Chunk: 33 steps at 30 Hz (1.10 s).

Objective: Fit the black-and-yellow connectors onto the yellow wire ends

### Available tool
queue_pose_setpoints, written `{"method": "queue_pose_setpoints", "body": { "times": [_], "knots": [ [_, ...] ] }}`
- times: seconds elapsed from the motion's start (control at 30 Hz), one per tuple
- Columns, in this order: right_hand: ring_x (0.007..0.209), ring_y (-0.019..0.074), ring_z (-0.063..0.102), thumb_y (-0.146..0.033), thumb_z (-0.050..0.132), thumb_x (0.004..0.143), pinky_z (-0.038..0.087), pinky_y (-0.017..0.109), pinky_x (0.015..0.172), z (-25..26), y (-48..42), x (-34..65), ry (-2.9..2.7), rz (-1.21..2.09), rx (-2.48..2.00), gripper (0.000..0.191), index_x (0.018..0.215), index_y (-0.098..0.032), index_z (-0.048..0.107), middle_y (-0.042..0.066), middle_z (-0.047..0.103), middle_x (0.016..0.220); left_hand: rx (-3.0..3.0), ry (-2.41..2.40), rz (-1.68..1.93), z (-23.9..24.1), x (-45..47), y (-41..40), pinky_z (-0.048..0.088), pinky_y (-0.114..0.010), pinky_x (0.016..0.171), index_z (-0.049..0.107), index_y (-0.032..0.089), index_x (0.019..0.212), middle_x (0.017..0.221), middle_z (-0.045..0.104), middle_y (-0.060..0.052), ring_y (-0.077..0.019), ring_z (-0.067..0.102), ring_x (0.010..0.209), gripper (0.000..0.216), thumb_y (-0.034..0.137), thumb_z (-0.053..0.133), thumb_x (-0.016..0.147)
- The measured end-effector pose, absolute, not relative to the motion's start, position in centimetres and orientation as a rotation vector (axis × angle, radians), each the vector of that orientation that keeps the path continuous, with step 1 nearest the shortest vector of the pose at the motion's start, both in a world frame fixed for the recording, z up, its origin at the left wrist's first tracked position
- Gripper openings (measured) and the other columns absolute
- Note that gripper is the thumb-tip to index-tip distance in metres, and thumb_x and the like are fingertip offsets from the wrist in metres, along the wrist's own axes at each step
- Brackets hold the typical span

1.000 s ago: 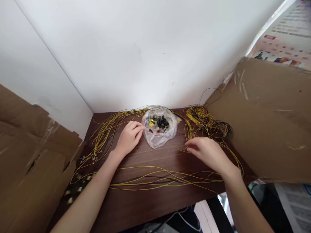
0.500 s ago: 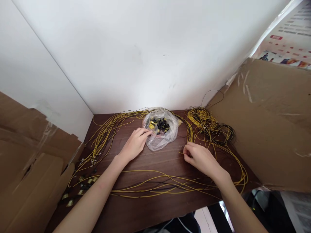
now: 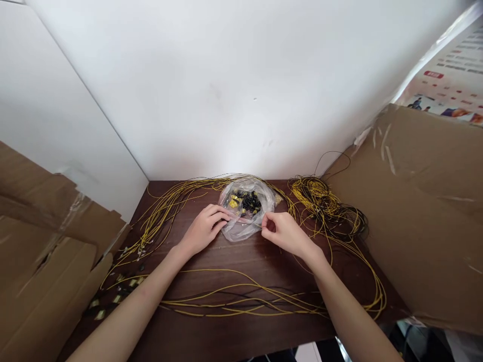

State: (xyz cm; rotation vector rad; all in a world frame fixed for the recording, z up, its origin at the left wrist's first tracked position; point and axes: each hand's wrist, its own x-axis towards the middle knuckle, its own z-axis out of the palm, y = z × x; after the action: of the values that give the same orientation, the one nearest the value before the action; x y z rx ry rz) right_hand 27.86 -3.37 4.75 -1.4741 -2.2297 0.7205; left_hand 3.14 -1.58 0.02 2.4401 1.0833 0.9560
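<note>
From where I stand, the right hand (image 3: 289, 234) has thumb and forefinger pinched together on a thin wire (image 3: 258, 225), its tip projecting toward the left hand. The left hand (image 3: 204, 229) has its fingertips drawn close together at the opposite edge of a clear plastic bag (image 3: 241, 232); whether they grasp anything, I cannot tell. The bag lies open between the two hands, its near edge beside both sets of fingertips, and contains small black and yellow parts (image 3: 251, 202). Outward from the right-hand pinch, on the far right, sits a tangled coil of yellow and black wires (image 3: 315, 193). Beyond the left hand, a wire bundle (image 3: 149, 234) curves behind the bag. Nearer the body than both hands, loose strands (image 3: 226, 270) cross the brown tabletop (image 3: 234, 254) and pass under the forearms. Cardboard panels stand at the outer left (image 3: 45, 251) and outer right (image 3: 426, 211); a white wall (image 3: 241, 100) rises behind the bag.
</note>
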Motion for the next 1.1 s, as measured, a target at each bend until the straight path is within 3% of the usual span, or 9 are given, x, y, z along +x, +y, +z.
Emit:
{"method": "queue_pose_setpoints", "body": {
  "times": [0.17,0.33,0.5,0.7,0.83,0.93,1.1],
  "knots": [
    [0.054,0.0113,0.057,-0.015,0.046,0.081,0.038,0.020,0.054,4.7,-3.3,29.2,-2.182,1.024,-1.493,0.010,0.079,-0.017,0.055,-0.001,0.059,0.066,2.417,1.121,0.997,0.7,3.1,-2.0,0.042,-0.034,0.087,0.063,0.018,0.098,0.097,0.063,-0.006,-0.0178,0.052,0.094,0.018,0.021,0.047,0.090],
    [0.067,0.0145,0.056,-0.017,0.056,0.080,0.040,0.025,0.064,5.4,-3.2,30.6,-2.306,0.702,-1.507,0.012,0.090,-0.017,0.063,0.003,0.061,0.077,2.380,1.145,0.984,0.9,3.1,-2.5,0.043,-0.031,0.080,0.061,0.017,0.100,0.093,0.064,-0.006,-0.0171,0.054,0.088,0.020,0.024,0.045,0.091],
    [0.077,0.0167,0.059,-0.023,0.048,0.088,0.042,0.027,0.072,6.9,-3.3,30.2,-2.167,0.623,-1.421,0.022,0.092,-0.016,0.068,0.006,0.066,0.085,2.181,1.128,1.025,0.9,2.9,-2.2,0.044,-0.027,0.076,0.067,0.017,0.088,0.084,0.066,-0.005,-0.0154,0.058,0.080,0.023,0.029,0.047,0.090],
    [0.067,0.0135,0.054,-0.027,0.054,0.085,0.039,0.025,0.062,6.6,-3.1,26.5,-1.996,0.713,-1.317,0.023,0.097,-0.019,0.072,0.003,0.059,0.076,1.957,1.114,1.093,0.4,2.4,-1.6,0.045,-0.024,0.068,0.071,0.018,0.091,0.087,0.068,-0.006,-0.0149,0.060,0.075,0.021,0.033,0.060,0.081],
    [0.067,0.0136,0.053,-0.028,0.060,0.079,0.041,0.026,0.064,4.5,-2.1,22.9,-1.758,0.965,-1.184,0.021,0.093,-0.016,0.072,0.003,0.061,0.074,1.914,1.108,1.136,0.1,2.2,-1.4,0.044,-0.024,0.066,0.071,0.018,0.092,0.084,0.066,-0.006,-0.0139,0.058,0.073,0.021,0.031,0.058,0.082],
    [0.056,0.0112,0.047,-0.031,0.064,0.075,0.039,0.025,0.058,2.4,-1.7,20.7,-1.484,1.149,-1.115,0.025,0.093,-0.014,0.069,-0.001,0.056,0.061,1.893,1.112,1.146,0.0,2.1,-1.2,0.043,-0.023,0.063,0.070,0.017,0.094,0.082,0.063,-0.005,-0.0129,0.056,0.071,0.021,0.030,0.058,0.081],
    [0.054,0.0105,0.044,-0.036,0.060,0.076,0.036,0.023,0.054,-0.3,-2.4,19.3,-1.418,1.094,-1.168,0.024,0.082,-0.015,0.068,-0.001,0.056,0.061,1.870,1.115,1.147,-0.2,2.2,-1.0,0.047,-0.026,0.069,0.070,0.017,0.096,0.088,0.065,-0.007,-0.0155,0.060,0.078,0.023,0.030,0.058,0.081]
  ]
}}
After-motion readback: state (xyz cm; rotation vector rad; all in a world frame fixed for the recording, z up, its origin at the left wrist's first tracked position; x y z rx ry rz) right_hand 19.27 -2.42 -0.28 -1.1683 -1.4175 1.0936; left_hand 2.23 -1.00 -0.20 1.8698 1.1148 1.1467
